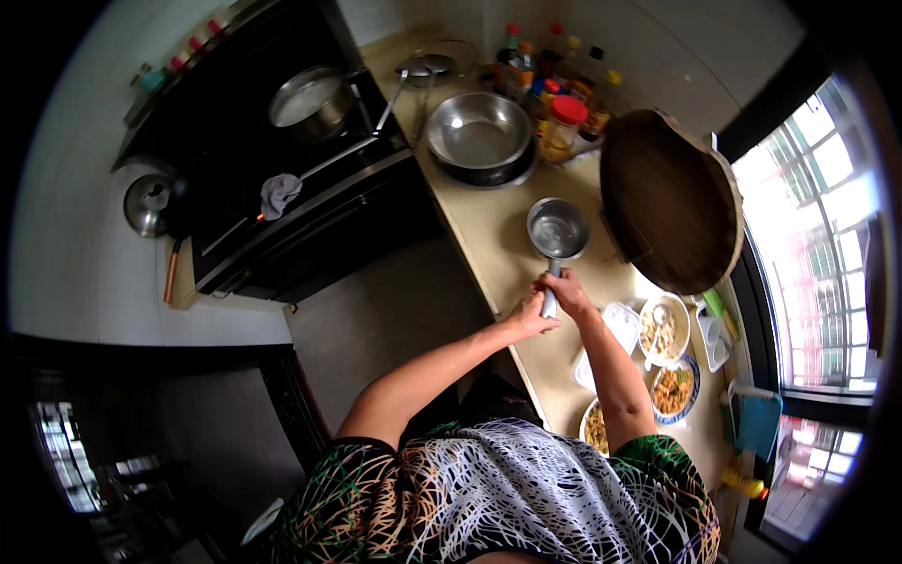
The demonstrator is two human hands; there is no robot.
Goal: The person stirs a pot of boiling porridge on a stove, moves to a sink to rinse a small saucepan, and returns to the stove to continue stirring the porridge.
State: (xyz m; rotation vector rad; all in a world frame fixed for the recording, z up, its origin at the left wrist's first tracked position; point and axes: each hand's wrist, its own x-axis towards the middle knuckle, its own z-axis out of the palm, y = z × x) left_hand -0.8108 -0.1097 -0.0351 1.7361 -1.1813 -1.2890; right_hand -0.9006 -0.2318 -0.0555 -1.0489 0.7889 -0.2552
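A metal dipper (557, 229) with a straight grey handle is in front of me, its round bowl facing up. Clear liquid seems to lie in the bowl, though the glare makes this hard to tell. My right hand (567, 290) grips the handle close to the bowl. Lower down, around the handle's end, my left hand (527, 317) is closed. The dipper is over the beige countertop (493, 247); whether it touches the surface cannot be seen. Just beyond it sits a wide stainless steel basin (479, 130), resting in a darker pan.
A pot (313, 102) stands on the black stove (232, 141), near a grey cloth (280, 195). Seasoning bottles and a red-lidded jar (564, 127) crowd the back corner. At right are a large round wooden board (673, 201), a bowl of food (664, 330) and a patterned plate (675, 388).
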